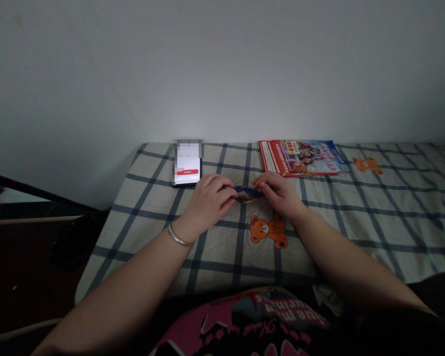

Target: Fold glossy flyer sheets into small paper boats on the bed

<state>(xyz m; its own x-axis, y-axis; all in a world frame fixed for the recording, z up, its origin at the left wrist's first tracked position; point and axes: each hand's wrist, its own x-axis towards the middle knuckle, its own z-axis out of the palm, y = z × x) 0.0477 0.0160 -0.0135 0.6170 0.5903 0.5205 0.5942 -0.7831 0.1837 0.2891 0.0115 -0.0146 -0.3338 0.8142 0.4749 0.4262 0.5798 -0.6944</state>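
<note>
Between my two hands is a small folded piece of printed paper (246, 194), dark blue with some red and pale parts. My left hand (211, 200) pinches its left end between thumb and fingers. At the other end, my right hand (278, 193) grips it the same way. The paper is held low over the checked cloth, and its ends are hidden by my fingers. A silver bangle (178, 235) circles my left wrist.
A phone (187, 170) with a lit screen lies beyond my left hand. Colourful flyers (304, 158) are stacked near the wall (222, 74), beyond my right hand. The checked cloth (215, 257) with printed bears covers the surface, whose left edge drops to a dark floor.
</note>
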